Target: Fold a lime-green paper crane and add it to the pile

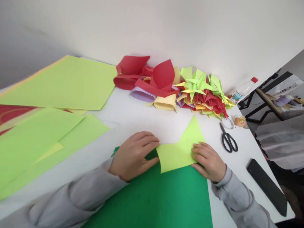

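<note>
A light green sheet of paper [179, 150], partly folded with one corner pointing up, lies over a dark green sheet [161, 196] on the white table [133, 117]. My left hand [135, 155] pinches the paper's curled left edge with closed fingers. At the paper's right edge, my right hand [207, 160] presses down with bent fingers. Both wrists wear grey sleeves.
Large light green sheets [64, 84] and a red sheet [11, 112] cover the left side. A pile of folded red, yellow, green and lilac paper shapes [180, 87] sits by the wall. Scissors [228, 139], a tape roll [227, 123], a plastic bottle [242, 90] and a black phone [266, 185] lie to the right.
</note>
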Motion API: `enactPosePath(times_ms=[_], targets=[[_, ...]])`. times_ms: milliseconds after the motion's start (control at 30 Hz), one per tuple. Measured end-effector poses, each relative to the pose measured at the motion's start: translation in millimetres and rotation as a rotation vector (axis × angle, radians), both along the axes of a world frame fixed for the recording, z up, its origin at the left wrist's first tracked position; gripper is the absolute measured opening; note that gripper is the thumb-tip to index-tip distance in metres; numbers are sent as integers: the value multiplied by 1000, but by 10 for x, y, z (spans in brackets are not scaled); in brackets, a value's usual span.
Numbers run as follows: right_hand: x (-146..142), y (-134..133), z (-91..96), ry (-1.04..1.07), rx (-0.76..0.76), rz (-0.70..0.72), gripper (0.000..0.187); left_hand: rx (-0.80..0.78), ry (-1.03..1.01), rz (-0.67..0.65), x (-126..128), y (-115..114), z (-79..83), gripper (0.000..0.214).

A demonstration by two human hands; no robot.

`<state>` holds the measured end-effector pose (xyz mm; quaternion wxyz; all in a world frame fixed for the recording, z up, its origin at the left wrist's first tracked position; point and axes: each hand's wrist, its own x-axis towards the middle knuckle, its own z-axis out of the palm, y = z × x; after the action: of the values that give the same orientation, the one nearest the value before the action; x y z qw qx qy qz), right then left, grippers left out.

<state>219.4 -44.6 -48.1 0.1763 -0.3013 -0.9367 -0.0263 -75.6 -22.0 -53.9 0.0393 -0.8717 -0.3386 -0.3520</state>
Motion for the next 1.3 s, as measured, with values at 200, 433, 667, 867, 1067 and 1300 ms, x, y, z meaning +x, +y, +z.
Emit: enactPosePath(times_ms=[200, 433, 667, 867, 1067, 1300], targets=[[-95, -3, 9, 84, 4, -97, 19, -16, -58, 12, 21, -104, -8, 16], [-404, 64, 95, -23, 169, -269, 24, -171, -56, -59, 31, -124, -91, 22], [-696, 207, 130, -315, 175, -324, 67, -255, -65, -226, 60, -129, -67, 26], [-750, 259, 179, -372, 170, -344, 88, -261, 63, -439, 56, -151, -155, 32], [-805, 306, 49, -159, 66, -238, 83, -277, 117, -430, -21, -160, -180, 31], [-783, 414, -66, 76, -154, -191, 49, -278, 126, -434, -49, -202, -221, 23]])
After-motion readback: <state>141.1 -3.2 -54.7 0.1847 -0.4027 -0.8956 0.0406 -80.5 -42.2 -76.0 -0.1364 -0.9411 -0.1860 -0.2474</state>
